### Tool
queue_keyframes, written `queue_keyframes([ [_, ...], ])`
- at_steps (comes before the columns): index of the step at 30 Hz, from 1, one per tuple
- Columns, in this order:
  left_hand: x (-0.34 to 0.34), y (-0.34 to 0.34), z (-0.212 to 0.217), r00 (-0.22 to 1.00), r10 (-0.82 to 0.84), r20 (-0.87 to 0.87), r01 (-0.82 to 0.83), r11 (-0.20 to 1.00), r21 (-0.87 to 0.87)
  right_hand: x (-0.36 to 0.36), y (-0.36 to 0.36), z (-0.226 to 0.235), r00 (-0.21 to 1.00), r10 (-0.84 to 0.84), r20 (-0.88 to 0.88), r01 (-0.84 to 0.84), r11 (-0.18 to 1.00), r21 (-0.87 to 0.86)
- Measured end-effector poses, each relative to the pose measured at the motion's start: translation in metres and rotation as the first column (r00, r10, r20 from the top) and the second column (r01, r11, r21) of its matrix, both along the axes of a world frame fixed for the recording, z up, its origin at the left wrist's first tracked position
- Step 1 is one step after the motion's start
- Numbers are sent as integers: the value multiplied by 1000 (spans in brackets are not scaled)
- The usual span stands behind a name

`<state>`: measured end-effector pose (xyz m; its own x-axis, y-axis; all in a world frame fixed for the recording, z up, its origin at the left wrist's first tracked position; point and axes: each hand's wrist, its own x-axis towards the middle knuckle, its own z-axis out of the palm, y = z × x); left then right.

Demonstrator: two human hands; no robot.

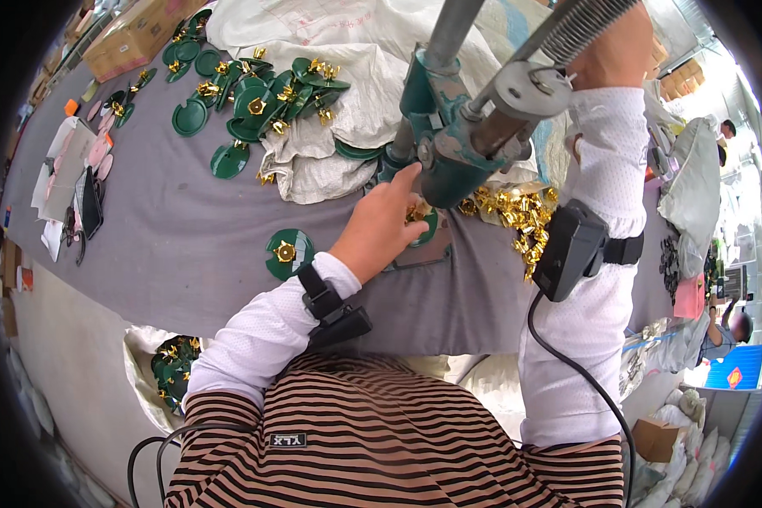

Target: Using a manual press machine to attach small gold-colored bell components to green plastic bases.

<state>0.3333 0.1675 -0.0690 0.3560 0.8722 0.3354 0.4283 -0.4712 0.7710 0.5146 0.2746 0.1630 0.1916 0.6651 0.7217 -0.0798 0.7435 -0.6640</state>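
**Left hand [379,229] crowds the green press [453,173]**

And here's the tight spot: a green disc [432,227] sits on the metal plate [423,256] right beneath the press head, partly covered by the left hand. That hand is half open, index finger stretched up beside the press barrel, thumb over the disc's near edge. Something gold shows between them, but I can't tell whether it is pinched or simply resting there.

Up top, the right hand [616,46] is beside the spring [586,32], cut off by the frame edge; its grip, and how far it is closed, I can't tell.

So the biggest danger, to my eye, is a caught fingertip: should the head drop with the left hand this close, there is little room to escape. Next worry, a crooked part: a nudge from the thumb could slide the disc off centre, and the gold bit might bend or the disc crack.

Watch the sides, too! The heap of gold pieces [521,216] lies just beside the press, so a stray one could roll beneath the disc and tilt it. And that black cable [597,381], looping off the right forearm's box [571,250], could snag during a big arm swing.
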Motion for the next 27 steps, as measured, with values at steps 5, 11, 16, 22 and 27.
queue_keyframes([
  [5,2,3,13,998,-15,-59,7,992,-127,-6,-21,0,995,83,59,-80,996,-48],
  [11,-41,-8,18,999,18,31,-15,995,-101,24,-156,-45,994,-38,-107,54,987,148],
  [16,-36,-12,8,999,-28,33,31,997,-76,40,-247,-178,909,-296,294,266,954,140],
  [22,1,-2,3,999,-35,23,36,998,-51,44,-232,-150,912,-185,366,153,982,114],
  [27,5,-7,-12,991,97,89,-92,994,-55,34,-139,-32,964,-35,263,13,996,85],
])
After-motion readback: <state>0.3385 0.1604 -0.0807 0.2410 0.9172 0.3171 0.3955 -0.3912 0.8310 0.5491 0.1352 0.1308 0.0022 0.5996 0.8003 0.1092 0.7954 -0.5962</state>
